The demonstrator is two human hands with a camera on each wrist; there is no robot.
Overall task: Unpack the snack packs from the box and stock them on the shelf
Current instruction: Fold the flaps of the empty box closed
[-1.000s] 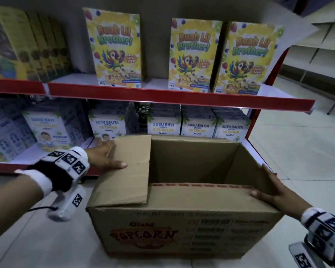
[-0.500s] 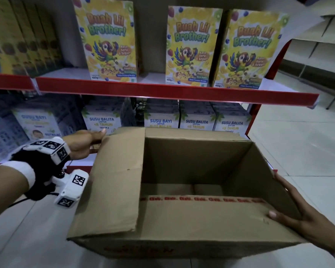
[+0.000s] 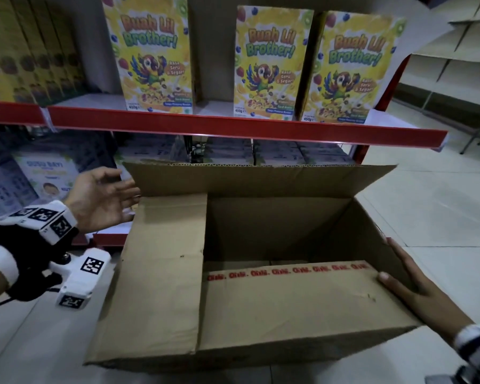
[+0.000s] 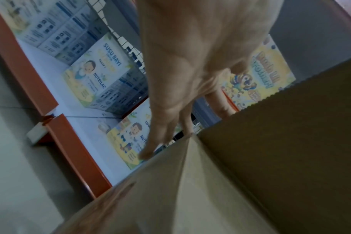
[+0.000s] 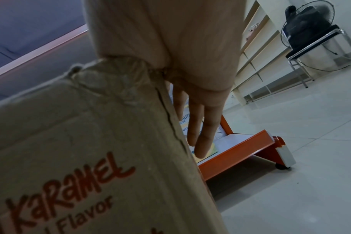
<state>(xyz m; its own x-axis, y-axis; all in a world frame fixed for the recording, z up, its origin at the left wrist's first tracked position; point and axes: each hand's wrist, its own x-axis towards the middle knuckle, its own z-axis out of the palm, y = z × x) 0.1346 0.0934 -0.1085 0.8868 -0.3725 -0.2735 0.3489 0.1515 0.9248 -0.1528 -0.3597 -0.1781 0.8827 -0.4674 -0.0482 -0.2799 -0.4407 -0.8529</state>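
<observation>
An open brown cardboard box [image 3: 286, 306] fills the middle of the head view, its left flap folded inward and its far flap standing up. The inside is dark and no snack packs show plainly. My left hand [image 3: 114, 196] is at the box's far left corner, palm up, fingers straight; in the left wrist view its fingertips [image 4: 187, 134] touch the flap's edge. My right hand [image 3: 408, 281] lies flat along the box's right wall, thumb on the near flap; the right wrist view shows its fingers [image 5: 202, 133] straight beside the printed box [image 5: 90, 158].
A red-edged shelf [image 3: 233, 128] carries yellow cereal boxes [image 3: 269, 62] with gaps between them. The lower shelf [image 4: 74, 142] behind the box holds white milk boxes [image 3: 50, 176]. Pale tiled floor [image 3: 441, 212] lies to the right, with empty shelving [image 5: 256, 66] and a fan on a chair [image 5: 309, 28] beyond.
The box has come closer and its far flap now stands up. My left hand left the left flap and moved to the far corner. The right hand stayed on the right wall.
</observation>
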